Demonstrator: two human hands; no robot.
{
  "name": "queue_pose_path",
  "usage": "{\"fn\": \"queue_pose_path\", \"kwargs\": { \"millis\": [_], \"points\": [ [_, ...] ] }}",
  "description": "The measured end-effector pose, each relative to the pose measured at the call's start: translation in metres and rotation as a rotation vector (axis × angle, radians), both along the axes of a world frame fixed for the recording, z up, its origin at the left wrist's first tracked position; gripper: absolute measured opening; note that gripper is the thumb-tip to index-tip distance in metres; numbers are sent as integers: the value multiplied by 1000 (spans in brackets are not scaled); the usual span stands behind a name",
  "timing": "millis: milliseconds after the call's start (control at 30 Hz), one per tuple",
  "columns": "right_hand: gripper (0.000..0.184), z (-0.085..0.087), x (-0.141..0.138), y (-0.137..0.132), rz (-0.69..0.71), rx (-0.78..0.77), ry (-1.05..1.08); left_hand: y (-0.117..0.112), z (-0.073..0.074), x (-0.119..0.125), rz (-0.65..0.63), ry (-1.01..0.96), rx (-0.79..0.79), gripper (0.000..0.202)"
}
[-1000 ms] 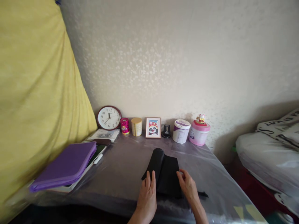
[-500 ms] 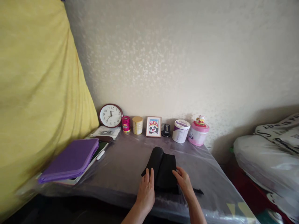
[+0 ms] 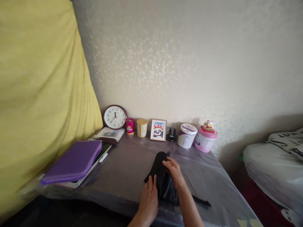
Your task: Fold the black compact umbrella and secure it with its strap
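Observation:
A black folded cloth item (image 3: 159,167) lies on the plastic-covered table (image 3: 127,170), with a thin black strap (image 3: 201,201) trailing from it to the right. My left hand (image 3: 149,198) lies flat on its near left edge, fingers stretched out. Reaching across the top of the cloth, my right hand (image 3: 174,171) has its fingers curled on the far part and is folding it over toward the left.
Along the wall stand a round clock (image 3: 115,117), a pink tin (image 3: 130,126), a gold tin (image 3: 141,127), a framed panda picture (image 3: 158,130), a white tub (image 3: 187,136) and a pink container (image 3: 205,140). A purple folder (image 3: 73,162) lies at left beside a yellow curtain (image 3: 35,94). Bedding (image 3: 274,164) is at right.
My right hand moved from the cloth's right edge up and left, carrying the right flap over the middle. The left hand stayed pressed on the near edge. The view shifted slightly.

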State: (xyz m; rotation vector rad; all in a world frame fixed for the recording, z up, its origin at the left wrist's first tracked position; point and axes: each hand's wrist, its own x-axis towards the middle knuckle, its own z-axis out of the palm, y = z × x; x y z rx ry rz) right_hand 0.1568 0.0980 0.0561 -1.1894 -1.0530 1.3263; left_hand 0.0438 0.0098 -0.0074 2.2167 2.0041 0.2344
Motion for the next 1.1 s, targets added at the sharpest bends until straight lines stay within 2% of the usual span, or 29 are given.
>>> {"fn": "queue_pose_path", "kwargs": {
  "millis": [133,267,433,533,633,733,833,933,1000,1100],
  "points": [
    [52,-5,-21,13,51,18,-18,2,-9,-3,-5,-37,36,68],
    [49,-22,-38,28,101,53,-112,2,-15,-6,-14,-72,112,63],
    [39,-46,-46,44,96,133,-411,1,-17,-7,11,-35,81,53],
    [37,-49,-44,45,114,145,-589,-1,-26,-11,-10,-81,133,52],
    [37,-43,-42,43,155,131,-697,-6,-34,-18,-21,-162,229,51],
    [37,-38,-42,40,181,139,-768,-14,-22,-25,13,-229,350,41],
    [37,-34,-44,38,195,141,-795,-17,8,-25,-110,-276,396,30],
    [36,-31,-45,36,222,145,-783,-10,28,-21,-256,-256,368,35],
    [35,-29,-45,34,250,164,-770,-1,26,-19,-302,-221,372,42],
    [29,-27,-44,33,295,186,-773,9,7,-19,-250,-149,368,47]
  ]
}}
